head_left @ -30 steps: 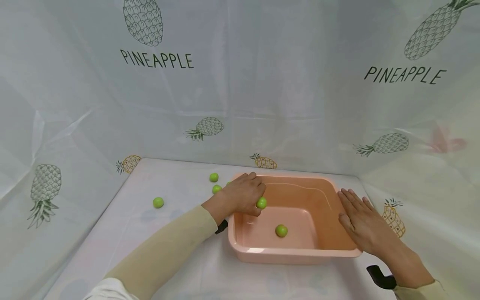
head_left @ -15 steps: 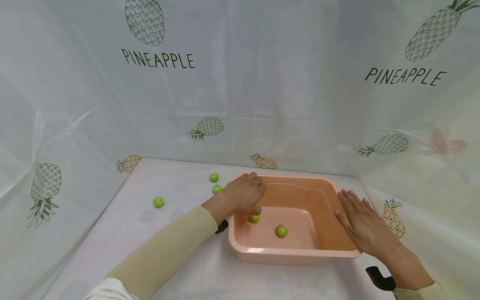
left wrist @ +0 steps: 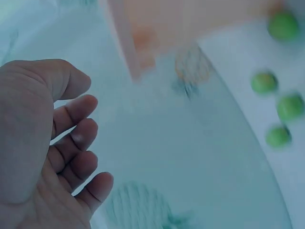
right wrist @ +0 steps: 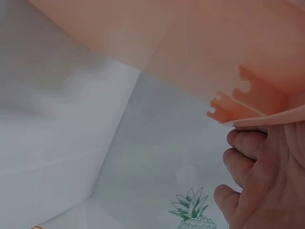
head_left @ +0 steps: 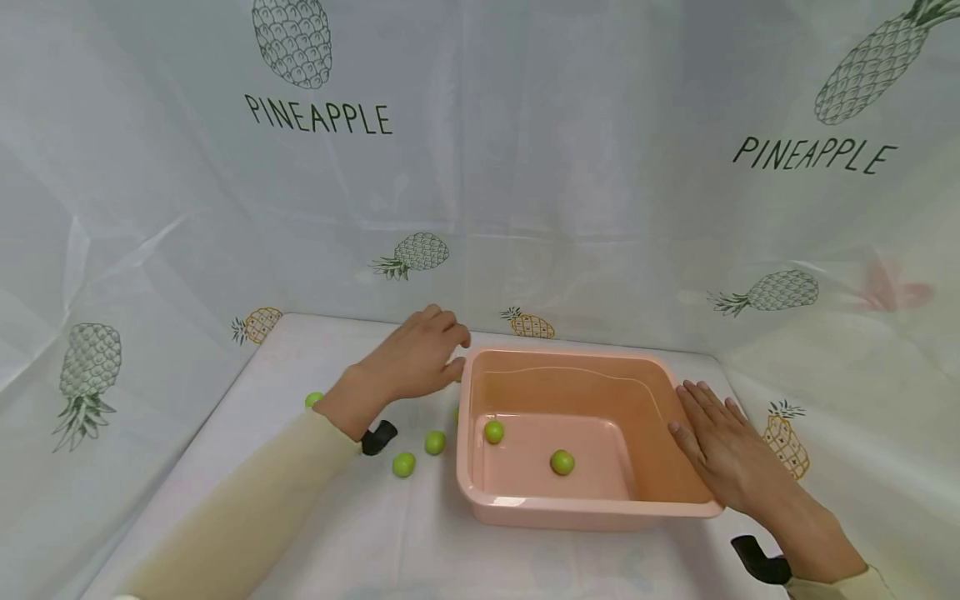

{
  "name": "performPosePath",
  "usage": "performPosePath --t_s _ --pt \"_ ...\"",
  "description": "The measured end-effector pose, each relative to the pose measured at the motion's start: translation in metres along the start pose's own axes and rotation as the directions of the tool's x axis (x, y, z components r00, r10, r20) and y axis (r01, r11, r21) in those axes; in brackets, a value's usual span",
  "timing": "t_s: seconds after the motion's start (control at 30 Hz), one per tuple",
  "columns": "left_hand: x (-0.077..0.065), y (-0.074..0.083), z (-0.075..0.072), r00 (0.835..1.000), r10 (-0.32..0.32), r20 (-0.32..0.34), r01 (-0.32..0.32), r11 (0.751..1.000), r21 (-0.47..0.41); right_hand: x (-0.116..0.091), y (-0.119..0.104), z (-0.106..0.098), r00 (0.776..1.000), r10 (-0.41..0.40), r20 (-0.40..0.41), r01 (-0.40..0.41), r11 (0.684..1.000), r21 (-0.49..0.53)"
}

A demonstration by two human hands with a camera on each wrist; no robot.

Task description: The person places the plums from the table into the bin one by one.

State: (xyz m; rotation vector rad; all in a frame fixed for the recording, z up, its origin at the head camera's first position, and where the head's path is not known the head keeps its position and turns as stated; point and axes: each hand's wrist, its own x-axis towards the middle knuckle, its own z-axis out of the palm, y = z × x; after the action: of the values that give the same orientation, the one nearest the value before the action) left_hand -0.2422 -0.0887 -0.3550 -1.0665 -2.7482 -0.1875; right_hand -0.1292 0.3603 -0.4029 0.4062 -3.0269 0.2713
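Observation:
A pink plastic basin (head_left: 551,504) stands on the table, with two small round green fruits on its floor: one near the left wall (head_left: 493,432), the other near the middle (head_left: 562,462). My left hand (head_left: 412,354) hovers just left of the basin's far left corner. Its fingers bend loosely, and nothing lies in them in the left wrist view. On the basin's right side my right hand (head_left: 727,450) rests against the rim with straight fingers. In the right wrist view several fingers (right wrist: 238,164) of this hand show beneath the rim, while its thumb is hidden.
Several more green fruits lie on the table left of the basin, such as a near one (head_left: 403,465), its neighbour (head_left: 434,442) and one partly behind the left wrist (head_left: 314,400). A pineapple-print sheet (head_left: 570,208) hangs around the back and sides.
The green fruit my left hand held a second ago has been let go and now lies in the basin's left part. My left hand has moved out leftward. My right hand stays put.

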Motion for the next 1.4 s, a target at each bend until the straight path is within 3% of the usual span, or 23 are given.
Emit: performPosePath --t_s 0.13,0.3,0.47,0.63,0.8,1.13,1.4 --pt "-0.034 -0.035 -0.008 0.994 -0.105 -0.032 0.105 0.994 -0.011 0.001 -0.001 0.0 1.0 -0.006 0.004 0.006 1.0 -0.002" --pt "-0.077 -0.075 -0.006 0.977 -0.212 -0.013 0.212 0.977 -0.016 0.001 0.0 0.001 1.0 -0.001 0.011 0.001 1.0 0.005" --pt "-0.111 -0.104 0.008 0.951 -0.307 0.036 0.308 0.951 -0.008 0.0 0.001 0.0 1.0 0.003 0.003 -0.003 1.0 0.012" --pt "-0.135 -0.125 0.03 0.923 -0.377 0.076 0.377 0.926 0.018 0.0 0.001 0.0 1.0 -0.002 -0.015 0.002 1.0 0.004" --pt "-0.15 -0.136 0.051 0.897 -0.428 0.113 0.427 0.904 0.031 0.0 0.0 0.0 1.0 -0.005 -0.014 0.004 1.0 -0.004" --pt "-0.162 -0.147 0.084 0.869 -0.475 0.14 0.469 0.88 0.077 0.0 0.0 0.0 0.999 -0.021 -0.026 0.02 0.999 -0.026" --pt "-0.162 -0.148 0.095 0.867 -0.481 0.13 0.469 0.876 0.113 -0.001 0.0 0.0 1.0 -0.012 -0.017 0.012 1.0 -0.026"
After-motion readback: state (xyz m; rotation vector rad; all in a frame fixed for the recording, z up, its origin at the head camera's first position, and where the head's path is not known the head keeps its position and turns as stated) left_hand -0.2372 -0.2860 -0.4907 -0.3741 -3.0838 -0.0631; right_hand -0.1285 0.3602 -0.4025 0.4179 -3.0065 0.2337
